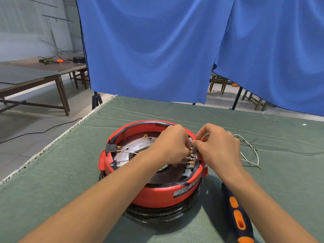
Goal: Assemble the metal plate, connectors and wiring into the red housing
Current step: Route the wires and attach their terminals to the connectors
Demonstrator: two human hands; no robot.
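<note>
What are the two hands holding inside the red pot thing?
Both hands pinch at the small metal connectors by the right inner edge of the red housing. The fingers hide exactly which part they grip. The screwdriver lies unheld on the cloth.

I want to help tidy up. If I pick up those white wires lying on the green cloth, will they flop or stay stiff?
The white wires look thin and lie in loose bends, so they would probably flop and dangle. They likely weigh little. Their small metal ends might snag the green cloth.
</note>
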